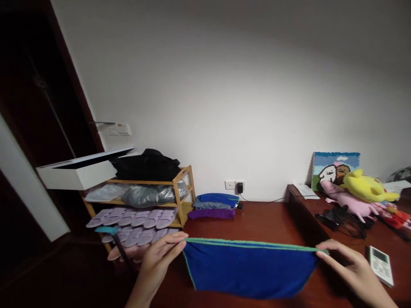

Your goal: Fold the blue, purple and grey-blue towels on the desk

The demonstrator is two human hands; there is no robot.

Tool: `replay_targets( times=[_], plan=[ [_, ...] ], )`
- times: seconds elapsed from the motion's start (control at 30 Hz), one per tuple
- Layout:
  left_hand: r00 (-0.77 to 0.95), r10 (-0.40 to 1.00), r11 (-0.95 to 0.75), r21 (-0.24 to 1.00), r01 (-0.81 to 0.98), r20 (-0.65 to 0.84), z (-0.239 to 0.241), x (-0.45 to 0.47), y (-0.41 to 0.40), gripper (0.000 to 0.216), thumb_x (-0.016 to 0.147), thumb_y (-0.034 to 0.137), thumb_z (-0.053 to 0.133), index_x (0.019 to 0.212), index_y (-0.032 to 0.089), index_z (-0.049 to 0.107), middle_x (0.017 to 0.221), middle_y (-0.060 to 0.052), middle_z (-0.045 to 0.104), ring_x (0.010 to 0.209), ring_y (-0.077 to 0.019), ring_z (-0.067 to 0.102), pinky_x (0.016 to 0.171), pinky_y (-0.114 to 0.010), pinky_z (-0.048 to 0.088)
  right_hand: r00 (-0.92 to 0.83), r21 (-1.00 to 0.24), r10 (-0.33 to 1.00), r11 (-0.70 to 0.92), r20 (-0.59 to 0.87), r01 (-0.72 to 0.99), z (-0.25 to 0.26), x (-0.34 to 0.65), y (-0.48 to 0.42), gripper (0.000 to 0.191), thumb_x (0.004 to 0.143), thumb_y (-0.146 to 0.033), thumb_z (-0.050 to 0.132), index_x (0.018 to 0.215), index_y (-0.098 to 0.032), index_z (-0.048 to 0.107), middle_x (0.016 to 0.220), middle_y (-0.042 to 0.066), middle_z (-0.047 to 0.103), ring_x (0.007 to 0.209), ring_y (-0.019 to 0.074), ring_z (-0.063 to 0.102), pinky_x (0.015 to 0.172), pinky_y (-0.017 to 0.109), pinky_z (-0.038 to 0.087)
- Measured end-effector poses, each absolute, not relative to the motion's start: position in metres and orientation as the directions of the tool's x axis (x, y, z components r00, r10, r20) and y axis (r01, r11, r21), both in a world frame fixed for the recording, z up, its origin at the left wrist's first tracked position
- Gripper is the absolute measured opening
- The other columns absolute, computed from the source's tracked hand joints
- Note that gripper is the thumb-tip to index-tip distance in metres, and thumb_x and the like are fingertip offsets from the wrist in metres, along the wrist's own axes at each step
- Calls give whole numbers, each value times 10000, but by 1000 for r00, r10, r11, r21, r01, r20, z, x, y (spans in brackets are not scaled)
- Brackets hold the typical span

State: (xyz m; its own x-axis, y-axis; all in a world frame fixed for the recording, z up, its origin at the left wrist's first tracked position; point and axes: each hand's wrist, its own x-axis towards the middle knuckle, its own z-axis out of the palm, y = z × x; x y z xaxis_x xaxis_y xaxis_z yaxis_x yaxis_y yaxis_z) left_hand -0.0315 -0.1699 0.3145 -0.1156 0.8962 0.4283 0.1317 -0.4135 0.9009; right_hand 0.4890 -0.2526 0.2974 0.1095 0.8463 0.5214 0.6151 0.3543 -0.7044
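Note:
A blue towel with green stitched edges hangs stretched between my two hands, its layered top edge nearly level. My left hand pinches its upper left corner between thumb and fingers. At the upper right corner, my right hand pinches the cloth the same way. The towel hangs in front of the reddish-brown wooden table and hides part of it. Farther back, against the wall, lies a stack of folded cloths: a blue one, a grey one and a purple one.
To the left stands a wooden rack with lilac slippers, wrapped items and a black bag. A white box juts out beside the bag. On the raised right surface are plush toys, cables and a white remote.

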Motion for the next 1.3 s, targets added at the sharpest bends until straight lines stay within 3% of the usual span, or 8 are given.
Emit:
replay_targets(
  times=[0.23, 0.37, 0.47, 0.6, 0.67, 0.77, 0.87, 1.3],
  plan=[
    [-128, 898, -400, 903, 157, 420, 270, -10, -71, 316, 720, 475, 824, 861, 206, 736, 995, -89, 802, 1005, -269, 748, 921, -388, 605, 204, -800, 878, 270, 433, 536, 254, 483, -181, 406, 793, -626, 717, 904, -239, 777, 953, 62, 786, 899, 230, 730, 804, 255, 597],
    [-65, 912, -357, 863, 358, 404, 209, 10, 12, 329, 789, 510, 686, 879, 195, 722, 962, -106, 803, 955, -271, 761, 899, -435, 612, 180, -792, 913, 204, 366, 576, 195, 478, -91, 501, 840, -677, 600, 939, -212, 757, 876, 61, 771, 792, 210, 708, 754, 290, 592],
    [-77, 911, -321, 816, 481, 404, 162, 33, 44, 296, 817, 457, 625, 913, 202, 740, 1058, -122, 790, 1080, -293, 724, 1028, -514, 540, 241, -713, 913, 72, 329, 697, 147, 461, -36, 559, 904, -614, 436, 1044, -169, 745, 1041, 127, 772, 945, 257, 722, 902, 385, 579],
    [17, 914, -336, 735, 590, 404, 96, 63, 20, 273, 887, 374, 566, 968, 227, 781, 1274, -117, 729, 1256, -298, 634, 1141, -514, 451, 304, -655, 903, -34, 304, 755, 83, 407, -28, 579, 938, -490, 340, 1182, -132, 724, 1265, 187, 704, 1219, 316, 631, 1111, 486, 446],
    [196, 899, -406, 577, 708, 393, 63, 70, -9, 336, 958, 371, 503, 1135, 257, 765, 1409, -82, 660, 1346, -281, 568, 1167, -495, 433, 255, -580, 925, -47, 283, 813, 50, 374, -50, 590, 955, -492, 328, 1302, -171, 682, 1406, 145, 634, 1332, 307, 553, 1167, 472, 387],
    [386, 871, -477, 330, 815, 304, 26, 67, -46, 445, 1020, 429, 451, 1432, 331, 585, 1576, -21, 503, 1462, -269, 438, 1213, -503, 377, 227, -412, 961, -143, 161, 900, 9, 337, -91, 655, 969, -575, 322, 1513, -253, 496, 1618, 53, 417, 1519, 332, 303, 1242, 543, 241],
    [416, 880, -461, 202, 864, 232, 12, 57, -62, 524, 1046, 471, 402, 1564, 401, 361, 1646, 10, 384, 1508, -264, 361, 1234, -531, 329, 236, -321, 970, -206, 57, 924, -8, 321, -117, 705, 970, -618, 313, 1586, -277, 351, 1678, 25, 268, 1565, 342, 146, 1257, 593, 149],
    [382, 901, -410, 120, 904, 206, 12, 44, -95, 552, 1045, 499, 378, 1579, 408, 271, 1663, 4, 334, 1521, -279, 330, 1234, -533, 297, 171, -330, 985, -152, 30, 932, -2, 328, -144, 756, 986, -634, 276, 1597, -191, 293, 1674, 58, 234, 1562, 296, 168, 1283, 524, 137]
  ],
)
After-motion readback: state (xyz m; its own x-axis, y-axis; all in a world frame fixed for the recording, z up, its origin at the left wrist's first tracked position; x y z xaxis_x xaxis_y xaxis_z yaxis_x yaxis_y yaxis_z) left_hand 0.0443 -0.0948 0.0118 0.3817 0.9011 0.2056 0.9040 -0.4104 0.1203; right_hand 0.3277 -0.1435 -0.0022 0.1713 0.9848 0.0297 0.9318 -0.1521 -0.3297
